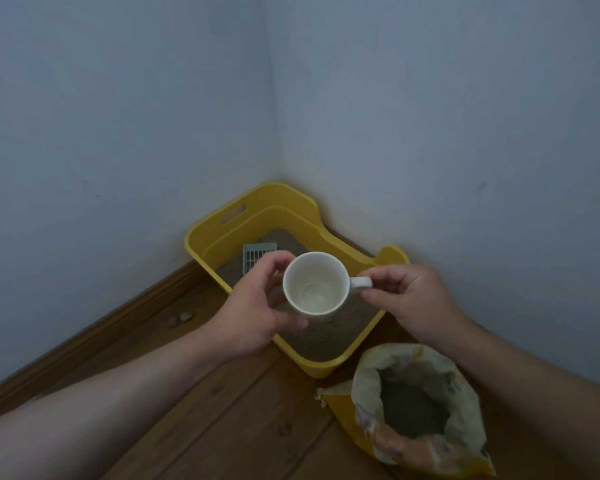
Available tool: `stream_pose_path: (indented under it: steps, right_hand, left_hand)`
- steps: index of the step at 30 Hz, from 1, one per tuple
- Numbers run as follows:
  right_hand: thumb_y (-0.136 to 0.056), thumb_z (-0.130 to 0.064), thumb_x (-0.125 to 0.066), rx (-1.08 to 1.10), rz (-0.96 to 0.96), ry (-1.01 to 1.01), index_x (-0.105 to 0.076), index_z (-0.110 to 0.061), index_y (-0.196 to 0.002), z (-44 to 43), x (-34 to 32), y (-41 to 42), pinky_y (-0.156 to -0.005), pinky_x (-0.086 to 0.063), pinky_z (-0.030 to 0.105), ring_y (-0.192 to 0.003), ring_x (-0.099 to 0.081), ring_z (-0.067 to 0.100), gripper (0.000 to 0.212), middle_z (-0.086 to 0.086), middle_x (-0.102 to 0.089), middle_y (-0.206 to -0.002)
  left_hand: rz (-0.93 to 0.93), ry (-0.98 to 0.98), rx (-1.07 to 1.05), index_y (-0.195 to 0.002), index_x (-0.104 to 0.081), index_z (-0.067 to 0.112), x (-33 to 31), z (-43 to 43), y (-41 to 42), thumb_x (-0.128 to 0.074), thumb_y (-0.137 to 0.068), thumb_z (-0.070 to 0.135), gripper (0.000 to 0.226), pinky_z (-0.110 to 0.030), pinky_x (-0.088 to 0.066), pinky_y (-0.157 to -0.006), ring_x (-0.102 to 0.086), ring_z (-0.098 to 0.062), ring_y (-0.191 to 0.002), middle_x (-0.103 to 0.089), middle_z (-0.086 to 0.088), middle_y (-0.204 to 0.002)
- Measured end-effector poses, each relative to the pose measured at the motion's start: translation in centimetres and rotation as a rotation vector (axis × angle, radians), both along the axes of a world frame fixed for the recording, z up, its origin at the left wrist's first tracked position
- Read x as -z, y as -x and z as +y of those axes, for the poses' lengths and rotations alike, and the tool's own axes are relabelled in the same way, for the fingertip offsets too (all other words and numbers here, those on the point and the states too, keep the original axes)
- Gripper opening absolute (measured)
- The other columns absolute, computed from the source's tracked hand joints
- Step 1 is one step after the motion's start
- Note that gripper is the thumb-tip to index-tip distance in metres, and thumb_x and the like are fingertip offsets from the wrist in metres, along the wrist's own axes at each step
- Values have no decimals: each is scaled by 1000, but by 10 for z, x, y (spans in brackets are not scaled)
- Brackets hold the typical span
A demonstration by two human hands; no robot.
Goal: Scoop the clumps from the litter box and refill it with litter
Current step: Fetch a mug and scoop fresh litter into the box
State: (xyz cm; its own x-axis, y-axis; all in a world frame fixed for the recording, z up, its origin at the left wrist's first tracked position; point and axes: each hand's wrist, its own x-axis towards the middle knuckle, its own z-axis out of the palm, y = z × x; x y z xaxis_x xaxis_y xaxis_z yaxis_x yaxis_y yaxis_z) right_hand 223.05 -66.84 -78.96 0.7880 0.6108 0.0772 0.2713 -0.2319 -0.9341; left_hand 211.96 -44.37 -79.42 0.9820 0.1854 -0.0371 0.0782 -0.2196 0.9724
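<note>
The yellow litter box (321,368) sits on the wooden floor (222,410), pushed into the floor's far corner where the two walls meet. Its long axis lies along the wall on the person's right. The short end with the handle slot faces the other wall, and the near short end points toward the person. A low, sandy layer of litter (326,336) covers its bottom, and a grey slotted scoop (255,258) lies in it at the far end.

Held above the middle of the box is a white mug (314,284), empty, with its mouth up and its handle pointing to the person's right. The left hand (253,306) has its grip curled round the mug's body. The right hand (413,296) has its grip pinched on the handle.

An open litter bag (362,381) stands on the floor just beside the box's near corner, its top rolled down. A few small pieces (181,318), possibly clumps, lie by the skirting on the left.

This looks like the refill stage. Carry the mug by its handle to the bag, dip it without overfilling, and steady the bag's rim with the free hand. Pour low and work along the box's length. Lifting the scoop out first would keep it from being buried.
</note>
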Motion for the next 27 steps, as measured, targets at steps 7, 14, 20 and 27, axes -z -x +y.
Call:
stream_pose_path:
  steps: [7,14,20,27]
  right_hand:
    - [-83,-7,-75,86,81,-8,-76,-32,-91,-12,-99,15,-68,-51,16,-78,-68,4,27,-11,-76,-84]
    - [-81,-4,-78,258,248,-48,-78,-48,-78,-33,-264,62,-74,-53,24,-76,-67,5,44,-10,-77,-81]
    - [-82,-4,-77,396,322,-66,-81,-22,-90,-80,-448,112,-82,-59,32,-88,-74,20,20,2,-79,-88]
    - [-83,1,-72,694,378,-122,-78,-10,-88,-150,-597,192,-74,-56,21,-82,-72,11,14,4,-79,-86]
  left_hand:
    - [43,-25,31,-117,-53,35,-99,-11,2,-84,-60,-8,78,-36,-53,-94,-59,-13,-118,-61,9,-121]
    - [94,-4,73,-114,-53,34,-276,-33,29,-81,-58,-16,80,-22,-50,-88,-60,-9,-115,-63,12,-115]
    - [106,12,208,-114,-55,25,-458,-71,48,-77,-61,-24,76,-20,-53,-83,-66,-6,-103,-69,12,-108]
    - [180,37,419,-118,-56,21,-609,-150,74,-74,-64,-23,73,-30,-57,-80,-68,-14,-101,-69,9,-107]
